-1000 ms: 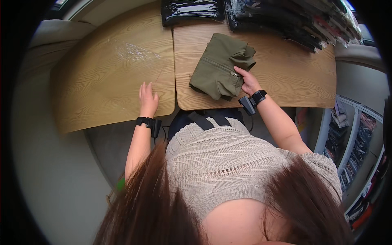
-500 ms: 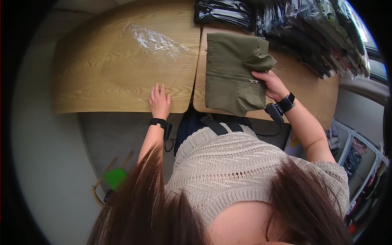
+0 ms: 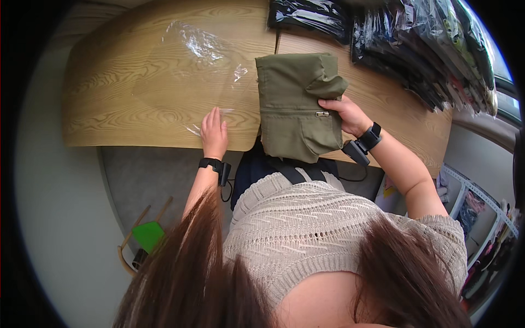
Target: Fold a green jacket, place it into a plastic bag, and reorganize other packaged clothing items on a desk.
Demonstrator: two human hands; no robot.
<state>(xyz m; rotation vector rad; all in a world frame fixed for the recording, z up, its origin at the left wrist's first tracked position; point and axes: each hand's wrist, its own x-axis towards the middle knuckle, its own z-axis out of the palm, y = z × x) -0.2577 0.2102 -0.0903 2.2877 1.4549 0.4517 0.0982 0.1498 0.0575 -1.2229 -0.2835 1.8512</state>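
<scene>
At the far side of the wide desk with light-brown wood grain (image 3: pixel 109 93), there is a flat black bundle in shiny clear plastic (image 3: pixel 310 19). Just beside it, on the right, lies a large stack of mostly dark clothes in clear plastic bags (image 3: pixel 421 54). A bright window (image 3: pixel 502 61) is partly seen behind. Lower right is a white perforated metal rack (image 3: pixel 477 192) with clothes. Lower left, near the pale grey wall (image 3: pixel 54 208), stands a wooden frame with flat green panel (image 3: pixel 147 236).
</scene>
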